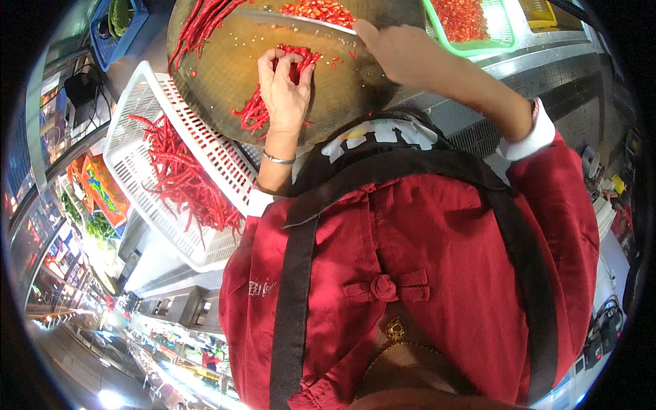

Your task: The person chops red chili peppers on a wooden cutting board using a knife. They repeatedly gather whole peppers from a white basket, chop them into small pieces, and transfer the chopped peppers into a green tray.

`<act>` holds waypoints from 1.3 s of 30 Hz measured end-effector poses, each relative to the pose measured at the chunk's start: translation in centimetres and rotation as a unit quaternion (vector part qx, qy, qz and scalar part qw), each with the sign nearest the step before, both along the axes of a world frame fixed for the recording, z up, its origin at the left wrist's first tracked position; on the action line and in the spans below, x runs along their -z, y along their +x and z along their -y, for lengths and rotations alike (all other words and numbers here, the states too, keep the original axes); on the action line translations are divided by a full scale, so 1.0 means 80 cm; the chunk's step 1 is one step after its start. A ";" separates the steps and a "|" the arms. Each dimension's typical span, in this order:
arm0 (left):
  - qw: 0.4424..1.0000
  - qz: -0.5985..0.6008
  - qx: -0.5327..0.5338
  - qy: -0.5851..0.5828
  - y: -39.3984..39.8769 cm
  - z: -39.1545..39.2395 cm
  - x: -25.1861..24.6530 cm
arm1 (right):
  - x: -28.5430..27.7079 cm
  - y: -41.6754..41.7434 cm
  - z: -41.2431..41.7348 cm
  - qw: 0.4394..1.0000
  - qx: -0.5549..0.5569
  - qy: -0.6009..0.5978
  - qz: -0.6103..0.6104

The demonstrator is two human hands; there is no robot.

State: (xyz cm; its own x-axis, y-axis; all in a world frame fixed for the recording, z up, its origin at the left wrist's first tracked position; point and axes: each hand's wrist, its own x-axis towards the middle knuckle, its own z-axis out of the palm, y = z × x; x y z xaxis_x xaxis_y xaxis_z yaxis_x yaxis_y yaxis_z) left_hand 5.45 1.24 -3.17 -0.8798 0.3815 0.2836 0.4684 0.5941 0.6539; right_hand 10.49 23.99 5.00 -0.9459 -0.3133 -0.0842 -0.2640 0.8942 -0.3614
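My left hand [287,97] grips a bunch of long red chilies [294,61] on a round wooden chopping board [215,97]. The tails of red chilies stick out below the hand, towards me. In my right hand [397,51] is the handle of a knife, whose broad blade [302,21] points left across the board, beyond the bunch and apart from it. Chopped red chili [320,11] is heaped behind the blade at the board's far side. More whole chilies [197,31] rest at the board's far left edge, and pale seeds are scattered over the wood.
A white plastic basket [128,148] of whole red chilies stands left of the board, close to my left forearm. At the far right is a light green basket [464,52] holding chopped chili. A blue basket [105,48] with green vegetables sits at the far left.
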 end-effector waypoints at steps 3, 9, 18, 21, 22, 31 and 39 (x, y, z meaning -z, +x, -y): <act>1.000 -0.017 -0.015 0.004 0.003 -0.004 0.001 | -0.026 0.026 0.006 0.999 -0.037 0.009 -0.009; 0.999 -0.033 -0.006 -0.021 0.003 0.000 0.001 | -0.031 0.031 0.029 0.999 -0.051 -0.006 -0.016; 0.997 -0.033 0.028 -0.062 0.000 0.004 -0.008 | 0.002 -0.015 0.034 0.999 -0.017 -0.038 0.012; 0.999 -0.031 0.024 -0.034 0.004 0.007 -0.007 | -0.035 0.006 0.022 0.999 -0.043 -0.013 -0.001; 0.999 -0.031 0.019 -0.025 0.004 0.006 -0.004 | -0.045 0.015 0.022 0.998 -0.058 -0.018 -0.017; 0.999 -0.039 0.017 -0.020 0.005 0.008 0.004 | 0.023 -0.017 0.057 0.994 -0.067 -0.083 0.000; 0.998 -0.065 0.010 0.004 -0.003 -0.012 0.007 | -0.021 0.001 0.016 0.999 -0.023 -0.015 -0.016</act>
